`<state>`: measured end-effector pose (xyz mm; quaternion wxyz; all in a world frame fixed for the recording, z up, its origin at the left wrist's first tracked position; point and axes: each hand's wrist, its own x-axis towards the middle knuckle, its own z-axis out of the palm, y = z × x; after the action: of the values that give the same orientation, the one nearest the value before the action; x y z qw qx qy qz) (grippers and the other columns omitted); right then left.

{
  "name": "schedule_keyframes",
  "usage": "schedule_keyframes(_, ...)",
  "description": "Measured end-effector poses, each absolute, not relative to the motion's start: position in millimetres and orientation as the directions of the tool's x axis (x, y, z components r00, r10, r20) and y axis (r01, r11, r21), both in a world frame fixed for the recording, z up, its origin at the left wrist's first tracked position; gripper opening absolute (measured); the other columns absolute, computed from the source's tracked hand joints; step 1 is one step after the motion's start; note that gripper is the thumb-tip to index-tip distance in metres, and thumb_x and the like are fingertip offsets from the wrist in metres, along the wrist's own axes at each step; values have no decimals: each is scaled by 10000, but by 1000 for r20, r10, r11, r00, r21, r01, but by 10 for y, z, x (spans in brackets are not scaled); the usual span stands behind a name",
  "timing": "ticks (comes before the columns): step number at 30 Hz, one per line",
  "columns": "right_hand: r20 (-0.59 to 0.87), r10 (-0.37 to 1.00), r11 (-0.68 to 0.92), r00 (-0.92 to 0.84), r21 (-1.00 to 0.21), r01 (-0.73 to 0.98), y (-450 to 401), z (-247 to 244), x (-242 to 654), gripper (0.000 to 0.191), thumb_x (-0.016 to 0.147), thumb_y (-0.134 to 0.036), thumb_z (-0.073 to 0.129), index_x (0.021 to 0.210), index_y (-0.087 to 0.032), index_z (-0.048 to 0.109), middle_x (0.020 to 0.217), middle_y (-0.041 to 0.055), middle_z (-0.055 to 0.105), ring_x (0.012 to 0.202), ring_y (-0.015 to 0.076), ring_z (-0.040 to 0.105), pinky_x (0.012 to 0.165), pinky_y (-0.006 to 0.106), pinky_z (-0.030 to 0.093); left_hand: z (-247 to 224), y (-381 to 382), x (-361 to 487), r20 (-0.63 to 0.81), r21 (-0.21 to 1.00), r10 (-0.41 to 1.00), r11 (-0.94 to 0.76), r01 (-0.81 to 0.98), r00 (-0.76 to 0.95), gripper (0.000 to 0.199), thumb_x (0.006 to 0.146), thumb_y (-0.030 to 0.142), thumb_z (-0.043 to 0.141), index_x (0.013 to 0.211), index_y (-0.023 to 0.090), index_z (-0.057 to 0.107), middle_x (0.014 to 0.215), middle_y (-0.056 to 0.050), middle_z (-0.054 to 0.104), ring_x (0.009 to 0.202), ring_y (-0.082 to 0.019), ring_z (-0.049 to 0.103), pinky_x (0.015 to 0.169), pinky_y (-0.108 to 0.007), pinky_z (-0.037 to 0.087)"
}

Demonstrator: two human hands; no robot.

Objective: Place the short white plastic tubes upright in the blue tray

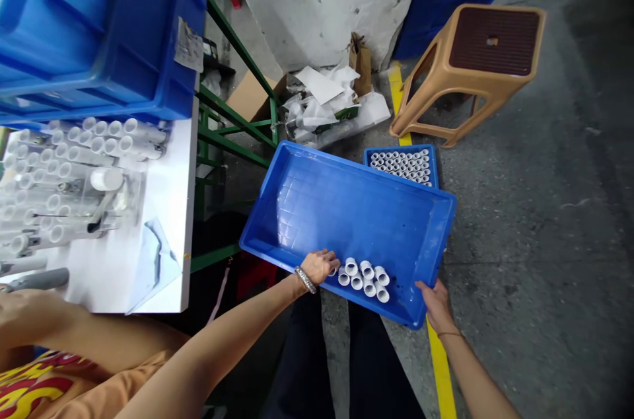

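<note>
A large blue tray [347,201] is held at a slant above the floor, over my legs. Several short white tube pieces [366,270] stand grouped along its near edge. My left hand [321,267], with a bracelet at the wrist, reaches over the near rim; its fingers are curled round a white piece at the left end of the group. On the tray's right end, my right hand [436,305] grips the rim, thumb inside. Beyond the far rim, a smaller blue tray [434,164] filled with similar white pieces is partly hidden.
At left, a white table [171,207] bears clear tubes [74,174] and a blue crate [139,29]; a co-worker's arm [74,326] rests near it. A tan stool [446,75] stands at upper right. Paper scraps [327,95] and a green frame [238,115] lie beyond the tray.
</note>
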<state>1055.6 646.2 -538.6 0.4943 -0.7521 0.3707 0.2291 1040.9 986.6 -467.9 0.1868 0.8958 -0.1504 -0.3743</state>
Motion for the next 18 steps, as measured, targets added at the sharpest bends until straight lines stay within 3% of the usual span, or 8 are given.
schedule_keyframes(10, -773, -304, -202, 558, -520, -830, 6461, -5365, 10540, 296, 938, -363, 622, 1133, -141, 612, 1062, 59, 642, 874, 167, 642, 758, 341, 560, -4742, 9781, 10526, -534, 453, -423, -874, -174, 732, 266, 947, 321, 587, 1170, 177, 611, 1167, -82, 641, 982, -211, 643, 831, -408, 570)
schedule_keyframes(18, -771, -315, -185, 553, -522, -833, 6508, -5312, 10562, 315, 940, -375, 618, 1155, -145, 607, 1115, 72, 632, 924, 181, 639, 792, 365, 559, -4557, 9626, 10338, -415, 447, -518, -832, -329, 748, 313, 944, 320, 588, 1228, 189, 582, 1234, -90, 609, 1034, -231, 625, 875, -445, 551)
